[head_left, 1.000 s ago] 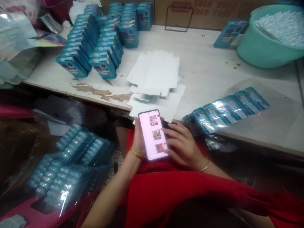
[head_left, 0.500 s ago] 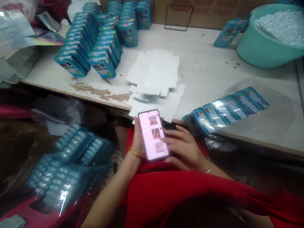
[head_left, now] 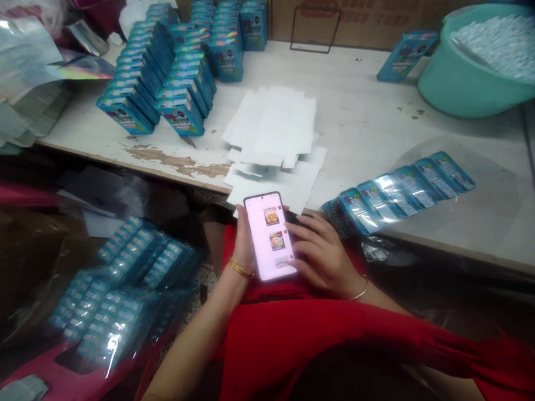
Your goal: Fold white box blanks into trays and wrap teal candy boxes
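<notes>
A smartphone (head_left: 269, 235) with a lit screen showing small pictures rests in my left hand (head_left: 243, 245), which grips it from the left side, just below the table's front edge. My right hand (head_left: 324, 254) lies beside the phone's right edge with fingers spread, fingertips touching the screen. A gold bangle circles my left wrist and a thin bracelet my right. My lap is covered in red cloth.
A worn white table (head_left: 365, 121) carries flat white carton blanks (head_left: 274, 136), rows of blue boxes (head_left: 175, 69), a wrapped row of blue packs (head_left: 399, 190) and a teal tub (head_left: 473, 70) of white pieces. Wrapped blue packs (head_left: 117, 293) lie lower left.
The pictures on the phone screen have scrolled. My right hand's fingers shifted slightly over the screen; the left hand stays put.
</notes>
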The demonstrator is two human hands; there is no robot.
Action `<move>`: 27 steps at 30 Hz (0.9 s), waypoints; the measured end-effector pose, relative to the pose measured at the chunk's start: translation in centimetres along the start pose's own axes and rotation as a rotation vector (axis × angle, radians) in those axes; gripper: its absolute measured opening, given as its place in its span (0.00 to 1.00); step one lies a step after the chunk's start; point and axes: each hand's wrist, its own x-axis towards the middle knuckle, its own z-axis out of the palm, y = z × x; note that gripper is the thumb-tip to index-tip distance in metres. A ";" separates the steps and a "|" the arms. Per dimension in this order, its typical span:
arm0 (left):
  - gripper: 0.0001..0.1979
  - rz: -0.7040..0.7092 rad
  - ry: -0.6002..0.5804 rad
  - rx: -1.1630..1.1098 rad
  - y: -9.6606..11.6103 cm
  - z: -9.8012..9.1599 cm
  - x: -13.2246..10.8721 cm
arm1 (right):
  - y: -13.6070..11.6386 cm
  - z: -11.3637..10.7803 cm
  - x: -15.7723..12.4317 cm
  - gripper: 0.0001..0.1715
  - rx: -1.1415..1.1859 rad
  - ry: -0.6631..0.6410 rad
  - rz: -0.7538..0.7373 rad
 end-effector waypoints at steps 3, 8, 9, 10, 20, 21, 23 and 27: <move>0.45 -0.011 0.009 -0.013 0.0 0.1 0.0 | 0.1 0.3 0.2 0.08 -0.007 -0.005 -0.002; 0.45 -0.021 0.007 -0.019 0.0 0.1 0.0 | 0.1 0.6 0.5 0.10 0.002 -0.020 -0.003; 0.46 -0.028 0.003 -0.021 0.0 0.1 0.0 | 0.1 0.5 0.5 0.10 0.011 -0.025 -0.007; 0.46 -0.033 0.002 -0.028 0.0 0.0 0.0 | 0.0 0.4 0.5 0.10 0.024 -0.033 -0.014; 0.45 -0.040 0.000 -0.057 0.2 -0.1 -0.1 | -0.5 -0.9 0.1 0.07 0.068 -0.032 -0.063; 0.46 -0.046 -0.016 -0.050 0.2 -0.1 -0.1 | -0.5 -0.8 0.1 0.07 0.059 -0.027 -0.061; 0.46 -0.053 -0.025 -0.039 0.2 -0.1 -0.1 | -0.3 -0.6 0.1 0.06 0.044 -0.015 -0.052; 0.45 -0.044 0.034 -0.047 0.2 -0.1 -0.1 | -0.1 -0.2 0.0 0.06 0.013 0.005 -0.017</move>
